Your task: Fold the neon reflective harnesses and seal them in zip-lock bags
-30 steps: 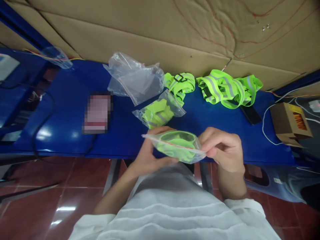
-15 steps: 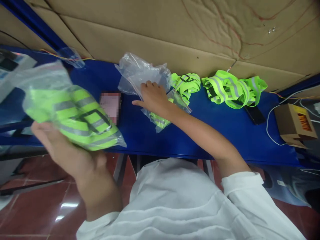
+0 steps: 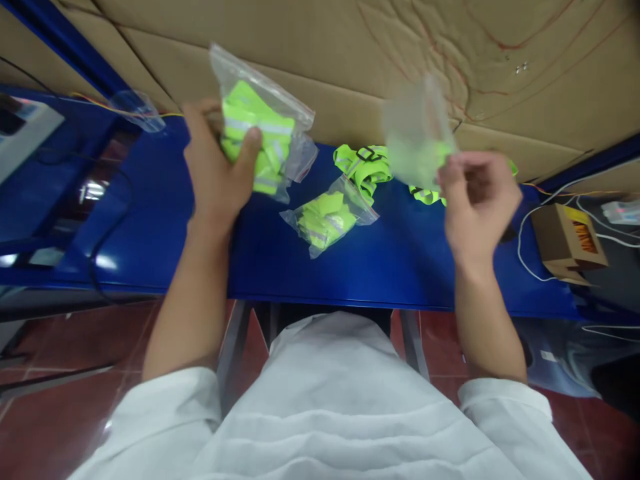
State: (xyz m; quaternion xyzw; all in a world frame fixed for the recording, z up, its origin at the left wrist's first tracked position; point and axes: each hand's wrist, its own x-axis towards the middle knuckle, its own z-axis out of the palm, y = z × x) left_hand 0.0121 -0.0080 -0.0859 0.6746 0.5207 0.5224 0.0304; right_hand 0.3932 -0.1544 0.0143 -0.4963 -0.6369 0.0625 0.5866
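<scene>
My left hand (image 3: 220, 160) is closed on a clear zip bag of folded neon-yellow reflective straps (image 3: 260, 133), thumb across its front. On the right, my right hand (image 3: 475, 200) pinches a clear plastic bag (image 3: 417, 130), blurred by motion. Neon straps behind it show through, so I cannot tell whether it holds anything. Between the hands, another zip bag of neon straps (image 3: 326, 219) lies on the blue table (image 3: 390, 267). Loose reflective straps with a black buckle (image 3: 367, 163) lie at the back. A second loose pile is mostly hidden behind the right-hand bag.
A cardboard wall (image 3: 340, 73) rises behind the table. At the right stand a small open cardboard box (image 3: 567, 237) and a white cable (image 3: 523, 250). A clear plastic cup (image 3: 140, 110) lies at the back left, and a white device (image 3: 30, 133) sits at the far left.
The left hand has swung up and right with the bagged straps, over the table. My right hand has lifted a clear bag from the table and carried it right.
</scene>
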